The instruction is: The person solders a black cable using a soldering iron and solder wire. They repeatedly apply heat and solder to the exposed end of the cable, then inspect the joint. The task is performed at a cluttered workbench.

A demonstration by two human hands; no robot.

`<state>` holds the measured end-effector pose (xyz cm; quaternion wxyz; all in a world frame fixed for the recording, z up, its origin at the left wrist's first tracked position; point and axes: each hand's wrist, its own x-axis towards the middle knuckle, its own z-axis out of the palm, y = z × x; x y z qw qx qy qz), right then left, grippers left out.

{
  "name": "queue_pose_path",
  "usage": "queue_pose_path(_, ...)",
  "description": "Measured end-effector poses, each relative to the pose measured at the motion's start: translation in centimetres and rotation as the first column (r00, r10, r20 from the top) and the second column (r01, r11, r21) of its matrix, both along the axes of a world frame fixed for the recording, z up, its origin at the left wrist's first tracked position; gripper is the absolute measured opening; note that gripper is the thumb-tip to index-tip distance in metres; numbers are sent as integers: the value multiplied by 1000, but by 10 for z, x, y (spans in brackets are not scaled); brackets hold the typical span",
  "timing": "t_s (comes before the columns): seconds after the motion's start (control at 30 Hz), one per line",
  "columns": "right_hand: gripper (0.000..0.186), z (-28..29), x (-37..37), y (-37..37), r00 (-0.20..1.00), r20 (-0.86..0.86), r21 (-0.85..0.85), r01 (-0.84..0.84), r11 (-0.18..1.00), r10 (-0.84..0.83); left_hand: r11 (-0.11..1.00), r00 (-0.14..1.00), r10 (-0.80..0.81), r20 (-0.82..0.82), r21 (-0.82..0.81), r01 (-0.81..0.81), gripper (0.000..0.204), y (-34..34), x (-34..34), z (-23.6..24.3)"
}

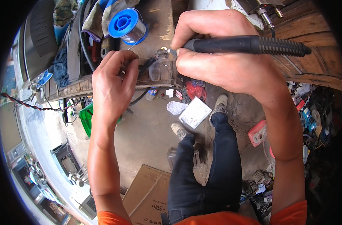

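My right hand (219, 52) grips a black soldering iron (227, 45) like a pen, its tip end pointing left over the edge of the wooden workbench (156, 26). Just at that tip lies a small metal connector (162, 52) on the end of a black cable (146, 66). My left hand (116, 78) is closed in a pinch beside the connector, with thin solder wire at its fingertips. The wire trails from a blue spool of solder (127, 26) standing behind that hand. My fingers partly hide the wire and the cable.
Cloth gloves (98, 20) and a black curved panel (76, 45) crowd the bench's left side. At the right stands a wooden surface (309, 41) with a metal-fitted device (266, 15). Below are a green bin (87, 119), flattened cardboard (146, 195), a white box (195, 112) and piled scrap (313, 112).
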<state>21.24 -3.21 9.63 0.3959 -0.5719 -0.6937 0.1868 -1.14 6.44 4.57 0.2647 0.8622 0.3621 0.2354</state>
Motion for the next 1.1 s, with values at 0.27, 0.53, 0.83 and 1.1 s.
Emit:
queue_pose_path(0.27,9,8,-10,-5,999,40,-10,36,999,-35,999,999,-37,-7,37,37,8,3,7,7)
queue_pose_path(0.53,10,5,-3,-5,999,30,13,-13,1000,13,998,996,-52,-75,34,55,10,6,11,17)
queue_pose_path(0.83,15,31,9,-8,958,-122,111,-246,963,259,999,996,-42,-82,-33,40,10,5,12,18)
queue_pose_path(1.1,16,33,3,-12,994,-86,-128,-81,988,70,994,998,24,-58,-101,-30,10,1,11,13)
